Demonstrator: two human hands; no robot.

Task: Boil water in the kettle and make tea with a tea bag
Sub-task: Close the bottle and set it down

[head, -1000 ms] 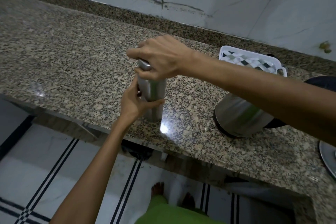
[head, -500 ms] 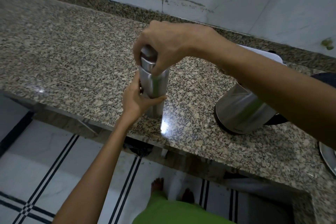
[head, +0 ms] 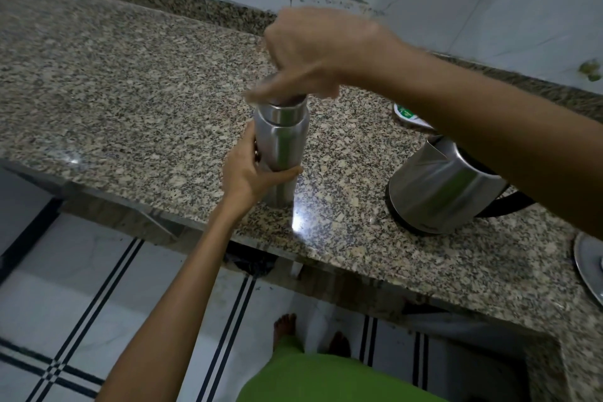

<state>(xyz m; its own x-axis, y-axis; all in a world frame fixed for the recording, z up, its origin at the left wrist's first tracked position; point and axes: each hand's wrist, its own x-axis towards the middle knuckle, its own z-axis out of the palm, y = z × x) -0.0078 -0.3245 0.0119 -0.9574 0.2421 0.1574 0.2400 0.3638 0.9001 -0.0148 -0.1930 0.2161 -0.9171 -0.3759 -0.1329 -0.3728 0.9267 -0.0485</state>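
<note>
Steel bottle [head: 281, 143] stood upright on the granite counter [head: 130, 101], left of the electric kettle [head: 443, 186]; left hand [head: 251, 170] gripped its body, right hand [head: 313, 52] clasped the cap [head: 287, 100]. Judged rigid, smooth, likely slippery; hold mid-body

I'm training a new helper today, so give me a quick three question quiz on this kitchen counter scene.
1. True or false: the kettle stands on the floor.
2. Which hand grips the steel bottle body? A left hand B right hand
3. Fill in: the right hand is at the bottle's ____.

Key: 1 false, it stands on the granite counter. 2 A. 3 cap.
</note>
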